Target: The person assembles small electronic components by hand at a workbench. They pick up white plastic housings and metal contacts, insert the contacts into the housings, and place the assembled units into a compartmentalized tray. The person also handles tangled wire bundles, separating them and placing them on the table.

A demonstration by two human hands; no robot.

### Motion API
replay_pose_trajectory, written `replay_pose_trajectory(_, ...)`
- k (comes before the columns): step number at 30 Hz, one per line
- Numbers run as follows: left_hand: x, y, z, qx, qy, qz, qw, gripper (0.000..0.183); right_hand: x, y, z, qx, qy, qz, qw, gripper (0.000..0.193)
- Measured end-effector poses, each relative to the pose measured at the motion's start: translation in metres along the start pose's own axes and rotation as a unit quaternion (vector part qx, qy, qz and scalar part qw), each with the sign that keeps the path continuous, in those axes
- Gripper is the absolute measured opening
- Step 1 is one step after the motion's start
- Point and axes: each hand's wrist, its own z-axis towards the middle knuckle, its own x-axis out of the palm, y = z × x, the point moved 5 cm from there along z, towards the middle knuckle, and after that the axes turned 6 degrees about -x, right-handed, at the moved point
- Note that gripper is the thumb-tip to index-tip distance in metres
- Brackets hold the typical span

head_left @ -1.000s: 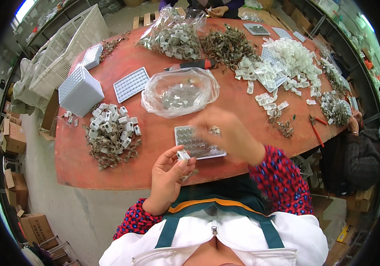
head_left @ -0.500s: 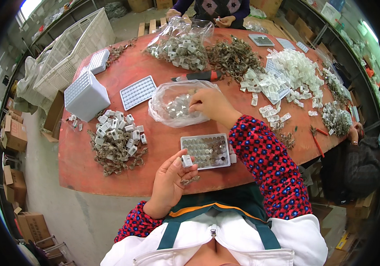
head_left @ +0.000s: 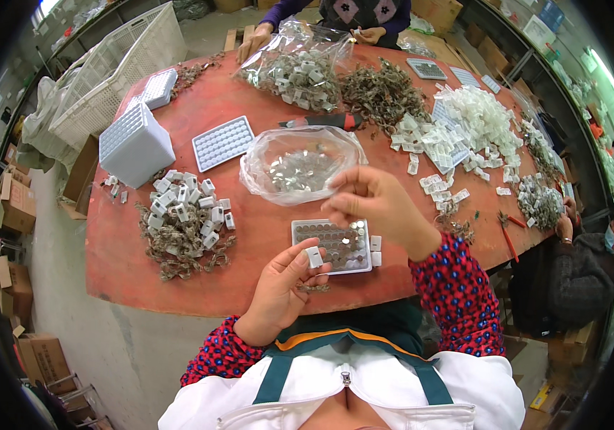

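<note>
Between thumb and fingers, my left hand grips a small white plastic casing with brownish wires hanging beneath it. My right hand is above the far right of a white compartment tray, thumb and forefinger pinched; whatever they hold is too small to make out. Round silvery discs fill rows of that tray. Just beyond it lies an open clear plastic bag with shiny discs inside. Two white casings rest against the tray's right side. At left, a heap of wired white casings spreads over the red table.
Stacked white trays and a single tray stand at left. A black-and-red tool lies behind the bag. Clear plastic parts are heaped at right, near red-handled pliers. Co-workers sit at the far side and right edge.
My right hand has come back from the bag of discs to above the tray, fingers pinched. My left hand keeps its casing, shifted slightly right. The far co-worker's hand has moved to the large bag.
</note>
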Motion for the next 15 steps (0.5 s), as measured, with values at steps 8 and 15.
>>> replay_pose_trajectory(8, 0.011, 0.01, -0.001, -0.008, 0.023, -0.008, 1.0, 0.038, 0.017, -0.008, -0.066, -0.02, -0.029, 0.062, 0.997, 0.027)
replay_pose_trajectory(15, 0.017, 0.012, -0.003, -0.016, 0.03, 0.001, 0.999, 0.038, 0.015, -0.018, -0.084, -0.044, -0.072, 0.045, 0.995, 0.02)
